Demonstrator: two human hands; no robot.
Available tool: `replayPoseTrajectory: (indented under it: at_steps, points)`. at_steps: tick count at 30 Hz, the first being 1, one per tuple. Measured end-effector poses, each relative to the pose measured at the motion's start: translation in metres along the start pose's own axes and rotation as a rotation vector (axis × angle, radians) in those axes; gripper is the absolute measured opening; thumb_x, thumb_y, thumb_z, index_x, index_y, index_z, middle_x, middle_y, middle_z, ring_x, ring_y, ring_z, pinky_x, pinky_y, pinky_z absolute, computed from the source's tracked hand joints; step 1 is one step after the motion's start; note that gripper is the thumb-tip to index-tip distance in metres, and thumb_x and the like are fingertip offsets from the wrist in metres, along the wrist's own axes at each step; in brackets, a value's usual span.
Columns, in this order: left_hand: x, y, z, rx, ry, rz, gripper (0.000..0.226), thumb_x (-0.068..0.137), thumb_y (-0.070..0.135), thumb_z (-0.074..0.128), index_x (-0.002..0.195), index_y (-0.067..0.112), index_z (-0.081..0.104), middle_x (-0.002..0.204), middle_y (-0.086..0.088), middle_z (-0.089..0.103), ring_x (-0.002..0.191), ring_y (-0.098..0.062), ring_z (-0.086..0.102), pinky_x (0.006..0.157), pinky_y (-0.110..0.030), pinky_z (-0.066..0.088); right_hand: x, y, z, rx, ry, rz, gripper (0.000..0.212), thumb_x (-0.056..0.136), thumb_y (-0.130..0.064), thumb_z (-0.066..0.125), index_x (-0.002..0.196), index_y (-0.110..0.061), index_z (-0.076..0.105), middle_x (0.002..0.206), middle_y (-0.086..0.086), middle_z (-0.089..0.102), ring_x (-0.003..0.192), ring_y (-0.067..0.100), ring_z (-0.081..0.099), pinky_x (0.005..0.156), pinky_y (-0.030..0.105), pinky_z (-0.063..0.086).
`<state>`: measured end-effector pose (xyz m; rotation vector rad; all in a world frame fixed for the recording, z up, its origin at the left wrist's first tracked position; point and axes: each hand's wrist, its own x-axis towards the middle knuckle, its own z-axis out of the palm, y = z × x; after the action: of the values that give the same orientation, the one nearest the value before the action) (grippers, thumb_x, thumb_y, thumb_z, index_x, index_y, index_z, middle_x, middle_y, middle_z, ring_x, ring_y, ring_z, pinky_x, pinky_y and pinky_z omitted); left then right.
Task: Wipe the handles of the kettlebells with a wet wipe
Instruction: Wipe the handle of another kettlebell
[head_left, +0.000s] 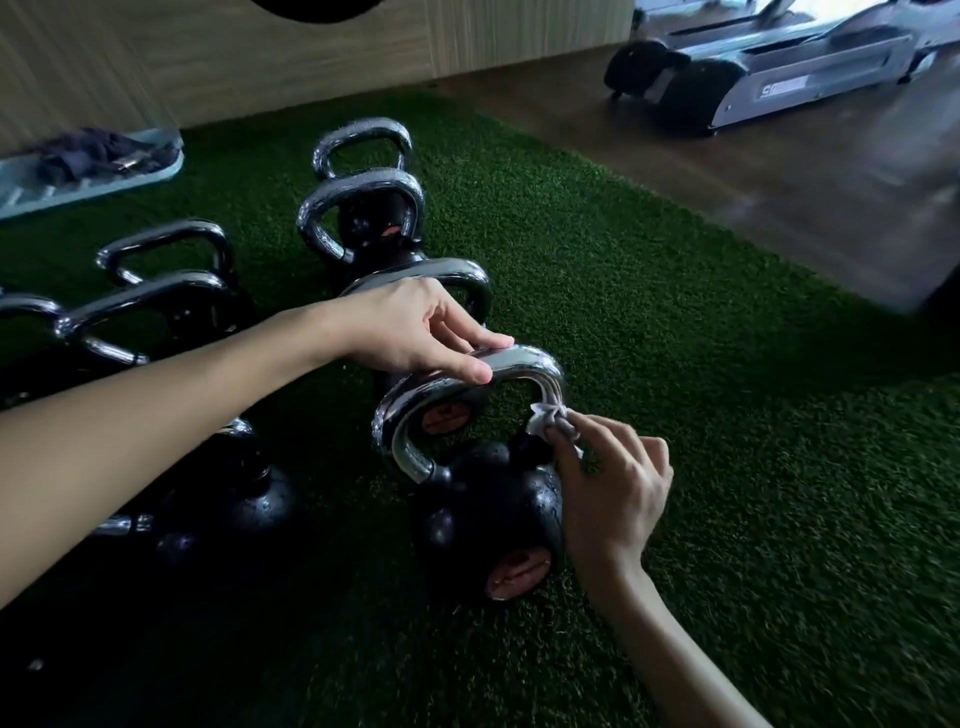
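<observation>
A black kettlebell (483, 519) with a chrome handle (410, 415) stands on green turf in front of me. My left hand (415, 327) pinches the top of that handle between thumb and fingers. My right hand (613, 488) pinches a crumpled white wet wipe (550, 418) against the handle's right leg, just above the ball. Behind it stand two more kettlebells (369, 218) in a row, and several others (156, 306) stand at the left.
A pale blue tray (93, 179) with dark items lies at the back left by a wooden wall. Wood flooring (727, 171) begins beyond the turf edge at right, with a treadmill (753, 83) on it. Open turf (779, 467) spreads to the right.
</observation>
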<state>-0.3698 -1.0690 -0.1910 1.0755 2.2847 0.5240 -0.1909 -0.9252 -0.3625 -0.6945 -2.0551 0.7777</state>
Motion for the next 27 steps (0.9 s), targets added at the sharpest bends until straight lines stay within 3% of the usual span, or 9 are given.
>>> replayPoseTrajectory:
  at_steps: [3,5,9,11,14,19,25,27]
  points:
    - [0.005,-0.002,-0.006,0.01,-0.015,-0.012,0.041,0.083,0.044,0.079,0.124,0.045,0.07,0.107,0.016,0.076,0.096,0.018,0.064,0.078,0.001,0.042,0.025,-0.009,0.008,0.109,-0.012,0.001,0.017,0.088,-0.047,0.075,0.098,-0.034,0.081,0.097,-0.017,0.075,0.084,0.018,0.062,0.08,0.041,0.044]
    - [0.007,-0.005,-0.013,0.018,-0.07,-0.022,0.042,0.087,0.041,0.076,0.128,0.045,0.067,0.112,0.018,0.075,0.095,0.02,0.062,0.078,0.001,0.041,0.043,-0.018,0.013,0.152,-0.015,0.003,0.018,0.087,-0.046,0.076,0.099,-0.033,0.081,0.098,-0.017,0.075,0.085,0.017,0.065,0.081,0.041,0.045]
    - [0.012,-0.016,-0.027,0.003,-0.227,-0.009,0.052,0.09,0.034,0.075,0.139,0.038,0.059,0.14,0.02,0.06,0.123,0.009,0.057,0.111,-0.017,0.04,0.044,-0.021,0.022,0.157,-0.026,0.013,0.022,0.086,-0.049,0.075,0.1,-0.033,0.081,0.097,-0.016,0.075,0.083,0.018,0.064,0.081,0.042,0.045]
    - [0.015,-0.024,-0.032,-0.04,-0.264,-0.009,0.057,0.086,0.037,0.077,0.14,0.037,0.058,0.145,0.014,0.057,0.13,0.003,0.054,0.119,-0.029,0.036,0.038,-0.02,0.025,0.185,-0.017,0.068,0.023,0.085,-0.05,0.076,0.099,-0.033,0.08,0.097,-0.017,0.075,0.083,0.018,0.063,0.082,0.04,0.044]
    - [0.018,-0.03,-0.038,-0.051,-0.301,-0.017,0.061,0.082,0.038,0.075,0.14,0.039,0.058,0.145,0.009,0.058,0.131,-0.001,0.055,0.12,-0.035,0.035,0.043,-0.034,0.032,0.228,0.008,0.1,0.022,0.084,-0.049,0.077,0.099,-0.033,0.08,0.098,-0.018,0.075,0.087,0.017,0.064,0.086,0.04,0.044]
    - [0.021,-0.031,-0.04,-0.072,-0.327,-0.019,0.06,0.086,0.032,0.073,0.143,0.036,0.055,0.137,0.01,0.065,0.13,0.0,0.056,0.12,-0.036,0.035,0.043,-0.06,0.039,0.127,0.059,-0.061,0.02,0.086,-0.047,0.077,0.1,-0.034,0.08,0.097,-0.017,0.075,0.085,0.015,0.057,0.083,0.035,0.041]
    - [0.026,-0.031,-0.037,-0.138,-0.359,0.001,0.057,0.088,0.024,0.072,0.142,0.031,0.056,0.146,0.01,0.058,0.133,-0.002,0.053,0.121,-0.038,0.033,0.039,-0.054,0.039,0.197,0.128,0.022,0.02,0.086,-0.046,0.077,0.098,-0.031,0.081,0.096,-0.015,0.075,0.084,0.024,0.066,0.084,0.035,0.041]
    - [0.028,-0.03,-0.035,-0.141,-0.358,0.024,0.059,0.089,0.021,0.069,0.144,0.028,0.053,0.143,0.009,0.06,0.135,-0.007,0.052,0.121,-0.047,0.032,0.029,-0.07,0.043,0.218,0.121,-0.043,0.02,0.088,-0.048,0.076,0.098,-0.031,0.081,0.095,-0.015,0.075,0.081,0.023,0.065,0.083,0.035,0.041]
